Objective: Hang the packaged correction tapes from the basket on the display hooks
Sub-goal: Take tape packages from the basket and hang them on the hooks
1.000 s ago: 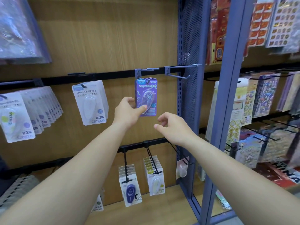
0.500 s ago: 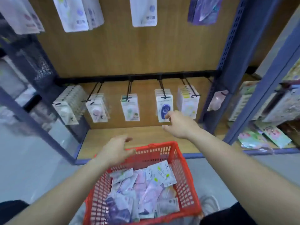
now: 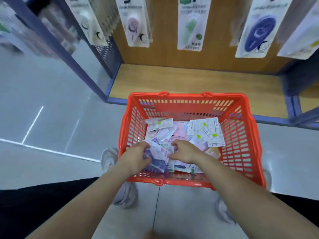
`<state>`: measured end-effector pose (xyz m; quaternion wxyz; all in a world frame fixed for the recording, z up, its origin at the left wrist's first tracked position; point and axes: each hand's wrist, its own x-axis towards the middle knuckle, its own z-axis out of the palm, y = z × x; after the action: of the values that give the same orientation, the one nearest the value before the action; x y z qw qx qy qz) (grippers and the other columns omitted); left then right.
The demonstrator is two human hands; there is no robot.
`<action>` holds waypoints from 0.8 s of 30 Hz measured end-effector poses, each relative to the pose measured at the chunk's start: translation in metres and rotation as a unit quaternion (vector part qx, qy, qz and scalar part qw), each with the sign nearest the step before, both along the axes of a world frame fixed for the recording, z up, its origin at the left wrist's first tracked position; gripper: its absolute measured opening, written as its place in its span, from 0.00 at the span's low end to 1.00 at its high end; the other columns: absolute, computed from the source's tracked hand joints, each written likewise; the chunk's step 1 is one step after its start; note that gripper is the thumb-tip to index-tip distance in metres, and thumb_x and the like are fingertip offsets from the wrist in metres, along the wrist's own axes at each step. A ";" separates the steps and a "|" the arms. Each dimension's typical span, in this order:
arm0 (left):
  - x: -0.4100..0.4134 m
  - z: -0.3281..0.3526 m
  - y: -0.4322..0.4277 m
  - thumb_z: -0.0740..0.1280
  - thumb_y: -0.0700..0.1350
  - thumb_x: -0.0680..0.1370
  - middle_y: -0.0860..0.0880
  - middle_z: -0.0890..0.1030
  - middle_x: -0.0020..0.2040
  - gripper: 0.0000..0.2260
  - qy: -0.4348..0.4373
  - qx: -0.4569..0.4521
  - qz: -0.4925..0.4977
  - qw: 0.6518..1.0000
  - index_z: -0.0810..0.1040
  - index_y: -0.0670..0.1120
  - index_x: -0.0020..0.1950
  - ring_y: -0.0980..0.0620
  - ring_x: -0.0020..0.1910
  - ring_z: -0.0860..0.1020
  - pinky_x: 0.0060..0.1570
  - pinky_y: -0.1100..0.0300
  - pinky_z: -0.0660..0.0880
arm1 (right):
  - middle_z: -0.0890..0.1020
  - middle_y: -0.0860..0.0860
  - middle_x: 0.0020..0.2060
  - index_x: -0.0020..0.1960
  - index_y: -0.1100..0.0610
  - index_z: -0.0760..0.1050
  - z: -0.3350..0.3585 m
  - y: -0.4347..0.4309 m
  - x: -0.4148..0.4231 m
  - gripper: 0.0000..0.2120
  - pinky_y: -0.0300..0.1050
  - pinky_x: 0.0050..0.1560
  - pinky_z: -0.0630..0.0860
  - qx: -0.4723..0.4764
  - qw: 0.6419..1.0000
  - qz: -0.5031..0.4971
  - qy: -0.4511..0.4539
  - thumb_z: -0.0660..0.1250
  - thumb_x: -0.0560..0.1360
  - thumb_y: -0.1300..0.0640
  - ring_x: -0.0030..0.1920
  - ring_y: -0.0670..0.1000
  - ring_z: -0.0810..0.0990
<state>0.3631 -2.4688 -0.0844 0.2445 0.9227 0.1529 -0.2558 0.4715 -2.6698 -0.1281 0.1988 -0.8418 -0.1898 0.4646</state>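
A red plastic basket [image 3: 189, 96] stands on the floor in front of the shelf. Several packaged correction tapes [image 3: 207, 131] lie loose inside it. Both my hands are down in the basket at its near left side. My left hand [image 3: 138, 156] grips a purple packaged tape [image 3: 155, 165] among the pile. My right hand [image 3: 185, 150] has its fingers curled onto the edge of a white and pink pack [image 3: 163, 149] between the two hands. The display hooks lie above the top of the frame.
Hanging packs fill the top of the view: a pink one [image 3: 134, 23], a green one [image 3: 189, 23], a dark blue one [image 3: 257, 31]. The wooden shelf base [image 3: 189, 80] lies behind the basket. A blue frame post [image 3: 69, 54] slants at the left. My shoes [image 3: 126, 195] flank the basket.
My view has swung from the hooks down to the basket. Both hands dropped from the display into the basket and closed on packs in the pile.
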 end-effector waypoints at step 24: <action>0.032 -0.058 -0.005 0.74 0.38 0.75 0.43 0.66 0.76 0.36 0.050 -0.026 0.082 0.995 0.61 0.44 0.80 0.42 0.73 0.70 0.69 0.56 0.67 | 0.83 0.51 0.55 0.62 0.48 0.74 -0.054 -0.033 0.043 0.19 0.44 0.39 0.76 0.090 0.985 -0.145 0.008 0.74 0.75 0.60 0.43 0.52 0.82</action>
<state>0.3951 -2.4737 -0.1428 0.2808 0.8864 0.2331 -0.2849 0.5143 -2.7031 -0.1826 0.3406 -0.8351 -0.1057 0.4189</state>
